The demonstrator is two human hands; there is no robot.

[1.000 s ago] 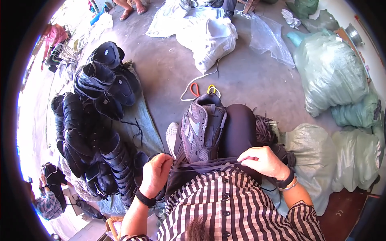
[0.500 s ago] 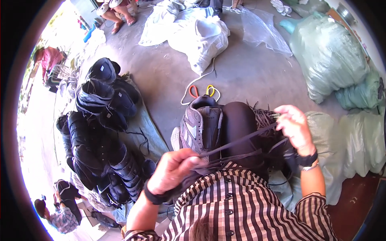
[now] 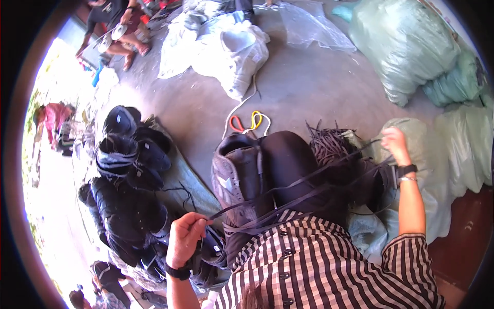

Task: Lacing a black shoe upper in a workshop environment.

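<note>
A long dark shoelace (image 3: 298,180) stretches across my lap between my two hands. My left hand (image 3: 186,239) pinches one end of it, low and to the left of the shoe. Out to the right, my right hand (image 3: 395,143) is closed on the other end. Beneath the lace, a dark grey sneaker (image 3: 234,177) rests on my left thigh, toe toward me, with a pale mark on its side. More loose laces (image 3: 257,222) lie across my lap. A thick bundle of dark laces (image 3: 329,144) sits beside my right knee.
Stacked black shoe uppers (image 3: 126,206) stand at the left on a sheet. Ahead lie red and yellow loops (image 3: 256,120) on cord and a white sack (image 3: 236,62). Large pale green bags (image 3: 406,46) fill the right. Other people (image 3: 110,23) sit farther off.
My hands have moved apart, the left down and leftward, the right slightly outward, drawing the lace out longer. The view has shifted, showing more of the person at the far left.
</note>
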